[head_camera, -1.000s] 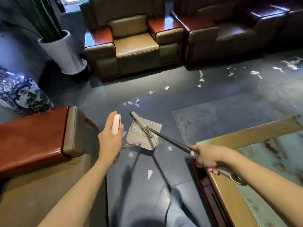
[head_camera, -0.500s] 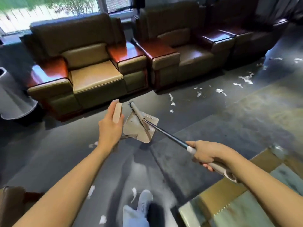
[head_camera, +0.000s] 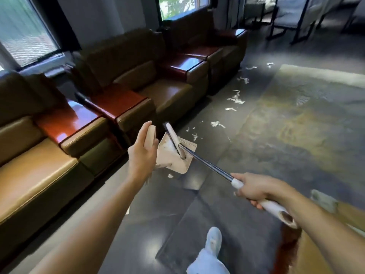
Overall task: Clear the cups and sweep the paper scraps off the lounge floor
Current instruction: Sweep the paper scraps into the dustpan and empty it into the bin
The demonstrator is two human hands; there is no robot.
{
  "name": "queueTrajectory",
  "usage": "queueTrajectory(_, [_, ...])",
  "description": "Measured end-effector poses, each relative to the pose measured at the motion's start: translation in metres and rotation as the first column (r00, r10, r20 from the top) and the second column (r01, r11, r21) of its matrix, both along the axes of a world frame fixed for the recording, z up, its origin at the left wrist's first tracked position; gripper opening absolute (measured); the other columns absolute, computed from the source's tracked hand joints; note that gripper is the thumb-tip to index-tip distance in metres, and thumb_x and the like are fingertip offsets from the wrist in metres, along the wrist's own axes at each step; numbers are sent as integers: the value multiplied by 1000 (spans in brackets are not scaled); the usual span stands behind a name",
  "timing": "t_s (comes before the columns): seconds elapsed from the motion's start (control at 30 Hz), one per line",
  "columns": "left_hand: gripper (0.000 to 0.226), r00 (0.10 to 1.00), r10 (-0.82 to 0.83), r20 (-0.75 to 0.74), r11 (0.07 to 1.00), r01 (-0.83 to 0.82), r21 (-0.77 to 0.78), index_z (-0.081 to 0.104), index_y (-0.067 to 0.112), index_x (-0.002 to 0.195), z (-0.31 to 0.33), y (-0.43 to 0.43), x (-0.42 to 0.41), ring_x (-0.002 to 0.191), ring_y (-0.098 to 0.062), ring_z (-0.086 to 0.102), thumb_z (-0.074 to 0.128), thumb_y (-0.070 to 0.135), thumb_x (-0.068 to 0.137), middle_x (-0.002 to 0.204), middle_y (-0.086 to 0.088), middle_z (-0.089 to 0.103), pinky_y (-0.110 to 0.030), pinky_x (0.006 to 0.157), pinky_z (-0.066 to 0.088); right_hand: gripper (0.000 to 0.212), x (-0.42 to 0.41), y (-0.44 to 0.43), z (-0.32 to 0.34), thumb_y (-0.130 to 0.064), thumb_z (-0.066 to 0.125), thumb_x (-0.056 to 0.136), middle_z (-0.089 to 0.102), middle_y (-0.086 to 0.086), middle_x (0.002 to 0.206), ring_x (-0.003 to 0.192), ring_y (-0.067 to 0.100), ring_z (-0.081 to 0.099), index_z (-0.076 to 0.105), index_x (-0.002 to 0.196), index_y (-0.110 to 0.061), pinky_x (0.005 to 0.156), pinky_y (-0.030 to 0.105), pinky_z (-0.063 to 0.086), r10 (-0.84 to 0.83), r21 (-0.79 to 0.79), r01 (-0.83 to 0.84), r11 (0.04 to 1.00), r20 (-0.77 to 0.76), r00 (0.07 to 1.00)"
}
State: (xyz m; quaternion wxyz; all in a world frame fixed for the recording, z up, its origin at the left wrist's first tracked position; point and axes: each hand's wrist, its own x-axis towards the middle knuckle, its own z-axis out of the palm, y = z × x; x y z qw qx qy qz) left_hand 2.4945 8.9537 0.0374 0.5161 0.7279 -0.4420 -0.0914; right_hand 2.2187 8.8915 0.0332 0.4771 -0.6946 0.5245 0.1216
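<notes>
right hand (head_camera: pixel 254 189) curled round broom (head_camera: pixel 205 161) handle | left hand (head_camera: pixel 141 153) grips dustpan (head_camera: pixel 167 155) handle, broom head across the pan | paper scraps (head_camera: pixel 217 124) strewn on floor along rug (head_camera: pixel 296 115) edge, before armchairs (head_camera: pixel 162 91)

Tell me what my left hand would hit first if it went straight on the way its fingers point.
Probably the brown armchair ahead, near its red-topped armrest; your left hand, gripping the dustpan handle, points there, though depth is unclear.
</notes>
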Motion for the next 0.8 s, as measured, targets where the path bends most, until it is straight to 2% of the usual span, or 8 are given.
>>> queueTrajectory(0.1, [49, 996, -88, -22, 996, 87, -17, 41, 47, 135, -2, -114, 7, 88, -9, 62, 57, 22, 96, 119, 8, 55, -26, 66, 57, 43, 4, -84, -7, -15, 48, 97, 41, 5, 56, 23, 3, 36, 38, 138, -25, 32, 13, 33, -122, 43, 121, 992, 19, 992])
queueTrajectory(0.17, [48, 990, -131, -52, 991, 130, -15, 43, 46, 134, 1, -198, 6, 82, -10, 62, 57, 21, 96, 116, 4, 56, -25, 58, 56, 26, 3, -146, -6, -16, 46, 98, 40, 5, 56, 27, 4, 37, 45, 123, -23, 33, 13, 33, -178, 32, 178, 984, 12, 984])
queueTrajectory(0.23, [49, 981, -187, -53, 982, 186, -25, 43, 44, 136, 8, -273, 0, 84, -15, 63, 58, 20, 96, 119, -1, 57, -24, 57, 55, 15, 0, -206, -1, -16, 46, 98, 40, 5, 58, 34, 7, 38, 44, 109, -26, 34, 14, 33, -248, 29, 248, 968, 19, 969])
queueTrajectory(0.3, [50, 971, -230, -72, 973, 229, -22, 42, 42, 137, 17, -344, -8, 97, -30, 63, 58, 20, 95, 125, -7, 56, -40, 73, 59, 13, -5, -267, 9, -16, 46, 98, 39, 5, 58, 39, 9, 37, 45, 109, -24, 34, 13, 32, -310, 17, 309, 951, 26, 951])
queueTrajectory(0.33, [49, 969, -231, -86, 973, 231, -7, 41, 42, 137, 20, -377, -13, 104, -36, 60, 57, 21, 96, 128, -9, 55, -50, 82, 56, 16, -8, -296, 15, -16, 45, 98, 38, 5, 58, 40, 9, 36, 46, 113, -22, 34, 13, 31, -346, 13, 345, 938, 27, 938])
queueTrajectory(0.4, [49, 964, -241, -108, 970, 242, -7, 41, 39, 138, 28, -440, -21, 112, -40, 57, 57, 21, 96, 132, -9, 53, -59, 90, 50, 22, -15, -352, 26, -15, 45, 98, 37, 6, 58, 41, 10, 34, 47, 120, -20, 33, 13, 30, -419, 29, 418, 908, 50, 907])
queueTrajectory(0.63, [52, 934, -343, -104, 939, 337, -73, 41, 31, 143, 23, -703, -44, 117, -44, 54, 57, 17, 96, 139, -11, 49, -63, 92, 47, 39, -36, -579, 19, -11, 47, 93, 45, 9, 61, 44, 16, 41, 45, 128, -29, 40, 21, 36, -484, -49, 486, 872, 58, 873])
queueTrajectory(0.8, [50, 893, -450, -20, 891, 447, -77, 43, 23, 142, 16, -892, -61, 101, -44, 62, 58, 16, 95, 124, -19, 60, -54, 85, 53, 35, -44, -748, 17, -11, 48, 87, 49, 6, 55, 44, 20, 46, 52, 117, -29, 43, 25, 38, -498, -94, 503, 859, 75, 864])
